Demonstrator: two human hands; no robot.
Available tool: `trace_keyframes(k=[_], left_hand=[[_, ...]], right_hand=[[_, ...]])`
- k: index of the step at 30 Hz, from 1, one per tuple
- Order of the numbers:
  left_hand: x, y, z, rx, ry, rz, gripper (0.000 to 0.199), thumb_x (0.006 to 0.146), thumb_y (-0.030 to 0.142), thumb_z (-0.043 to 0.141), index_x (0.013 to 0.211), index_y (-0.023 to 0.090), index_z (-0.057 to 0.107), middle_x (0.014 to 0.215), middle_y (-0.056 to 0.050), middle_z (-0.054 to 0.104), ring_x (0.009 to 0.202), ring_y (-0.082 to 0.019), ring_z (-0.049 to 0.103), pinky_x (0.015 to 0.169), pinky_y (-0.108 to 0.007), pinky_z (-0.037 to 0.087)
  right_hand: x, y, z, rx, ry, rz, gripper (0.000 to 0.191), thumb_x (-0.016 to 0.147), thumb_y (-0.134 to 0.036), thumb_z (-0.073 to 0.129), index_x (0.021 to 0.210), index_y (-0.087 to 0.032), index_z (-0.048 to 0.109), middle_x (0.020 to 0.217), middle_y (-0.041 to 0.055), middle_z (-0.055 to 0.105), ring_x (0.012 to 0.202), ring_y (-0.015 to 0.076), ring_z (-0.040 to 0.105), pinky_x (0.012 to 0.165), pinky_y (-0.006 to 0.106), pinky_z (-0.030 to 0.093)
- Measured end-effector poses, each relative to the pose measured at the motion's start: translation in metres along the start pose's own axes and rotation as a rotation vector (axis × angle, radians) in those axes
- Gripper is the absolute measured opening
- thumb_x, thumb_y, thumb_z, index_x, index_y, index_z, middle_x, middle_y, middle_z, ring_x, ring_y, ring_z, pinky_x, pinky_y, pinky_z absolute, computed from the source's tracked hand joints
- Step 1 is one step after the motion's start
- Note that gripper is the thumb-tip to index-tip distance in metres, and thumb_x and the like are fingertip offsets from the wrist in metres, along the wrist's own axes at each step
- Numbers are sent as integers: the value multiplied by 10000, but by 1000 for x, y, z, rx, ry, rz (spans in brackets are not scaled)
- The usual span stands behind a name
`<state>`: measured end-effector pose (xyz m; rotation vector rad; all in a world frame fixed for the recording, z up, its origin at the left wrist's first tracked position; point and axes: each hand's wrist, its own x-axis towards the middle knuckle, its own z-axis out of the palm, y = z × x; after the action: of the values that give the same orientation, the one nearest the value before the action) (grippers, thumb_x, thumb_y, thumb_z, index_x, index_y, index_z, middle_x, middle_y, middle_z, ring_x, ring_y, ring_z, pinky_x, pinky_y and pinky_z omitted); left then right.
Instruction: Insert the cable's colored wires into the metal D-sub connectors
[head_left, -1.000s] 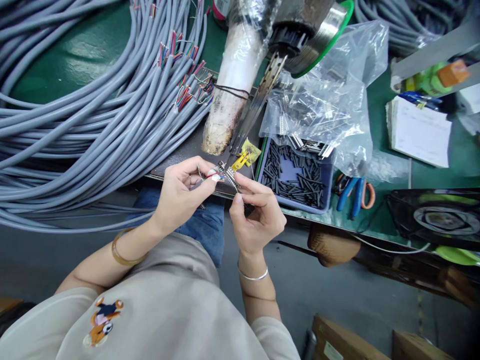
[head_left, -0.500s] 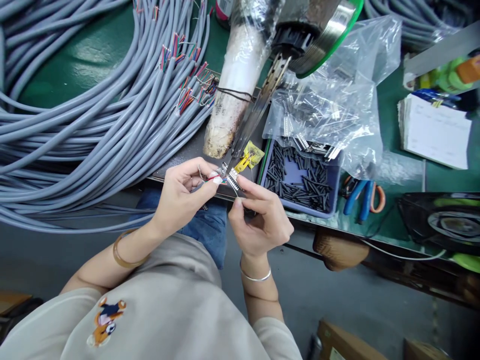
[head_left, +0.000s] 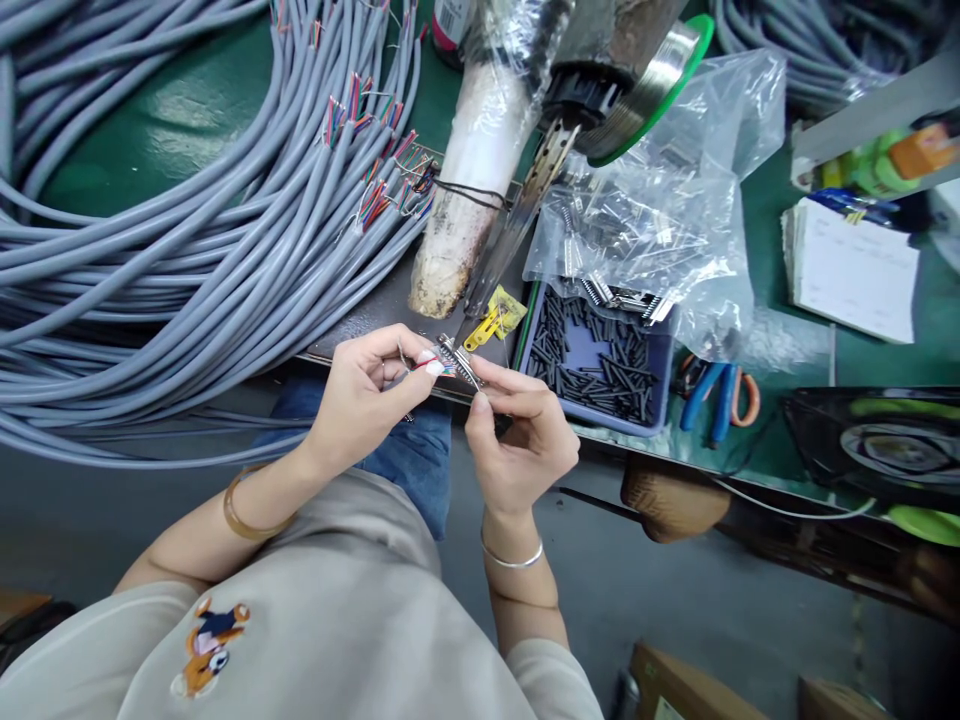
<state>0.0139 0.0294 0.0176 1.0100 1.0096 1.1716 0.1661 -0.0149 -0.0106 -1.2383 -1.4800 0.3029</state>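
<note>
My left hand (head_left: 367, 388) is closed in a pinch on thin coloured wires (head_left: 448, 369), a red one showing at the fingertips. A small metal multi-pin connector (head_left: 460, 362) sits between my two hands, tilted. My right hand (head_left: 521, 430) has its index finger at the connector's right end, thumb close below, other fingers curled. A thin pale strand near that thumb is too fine to identify. Above the connector, the fixed soldering iron (head_left: 491, 260) points down, its tip touching or very near the pins. Beside the tip lies a yellow strip (head_left: 487, 327).
A whitish fume pipe (head_left: 465, 180) and a solder spool (head_left: 652, 90) hang overhead. Grey cables (head_left: 187, 270) fill the left. On the right are a purple tray (head_left: 660, 400) of black sleeves, a plastic bag (head_left: 652, 220) of connectors, pliers (head_left: 721, 400) and a paper stack (head_left: 851, 265).
The connector has turned and shifted slightly up and left, nearer the iron tip and the wires. My right fingers have moved along with it. The view has shifted slightly.
</note>
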Motion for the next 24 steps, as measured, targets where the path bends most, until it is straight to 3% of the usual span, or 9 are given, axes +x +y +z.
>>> trace_keyframes(k=[12,16,24], left_hand=[[4,1,4,-6,8,19,170,728,132,763,660,163,611,741,2,670,465,-27,412,404,-170,337],[4,5,4,18,19,25,159,728,146,762,657,165,621,767,-10,694,475,-30,426,383,-164,300],[5,3,2,-4,-5,-16,181,721,130,768,640,169,610,765,-11,732,405,-9,376,341,-161,251]], right_hand=[[5,5,3,-107,39,-160,191,854,-78,745,887,-240,650,1055,23,828,882,184,810,744,312,675],[8,1,2,-146,48,-184,180,857,-101,756,889,-254,666,1037,18,829,878,202,812,759,349,684],[1,1,0,-199,29,-243,184,856,-100,745,896,-253,651,1084,25,832,839,172,805,701,282,660]])
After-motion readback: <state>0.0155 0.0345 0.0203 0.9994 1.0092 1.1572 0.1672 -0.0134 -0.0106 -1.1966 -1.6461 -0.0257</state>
